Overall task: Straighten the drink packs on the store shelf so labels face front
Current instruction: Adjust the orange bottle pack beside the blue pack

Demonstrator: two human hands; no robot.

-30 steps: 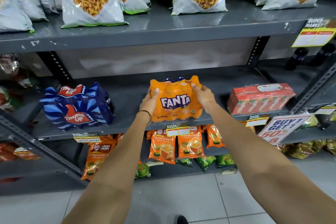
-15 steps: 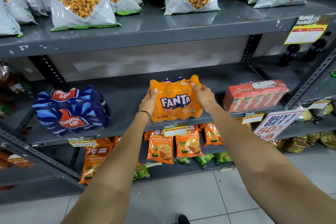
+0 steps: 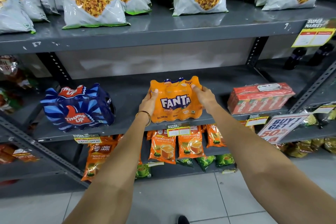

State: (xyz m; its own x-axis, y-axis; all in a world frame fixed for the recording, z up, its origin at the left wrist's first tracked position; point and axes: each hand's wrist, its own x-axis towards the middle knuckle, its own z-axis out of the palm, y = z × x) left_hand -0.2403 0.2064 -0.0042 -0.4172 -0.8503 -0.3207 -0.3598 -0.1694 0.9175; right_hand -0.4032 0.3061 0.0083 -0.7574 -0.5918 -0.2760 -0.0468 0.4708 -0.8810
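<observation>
While both hands' grip clasps the Fanta pack (image 3: 176, 101), it rests on the grey shelf (image 3: 127, 96).

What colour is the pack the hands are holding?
Orange, with white Fanta lettering. The Fanta pack shows best in the head view, its label facing front.

Three drink packs on the middle shelf (image 3: 131, 94)

Orange Fanta pack (image 3: 175, 100) sits at the front edge, label square to the front. Blue Thums Up pack (image 3: 78, 109) off to its left looks twisted, logo angled. Red Maaza carton pack (image 3: 260, 98) on the right lies flat, maybe slightly skewed.
</observation>
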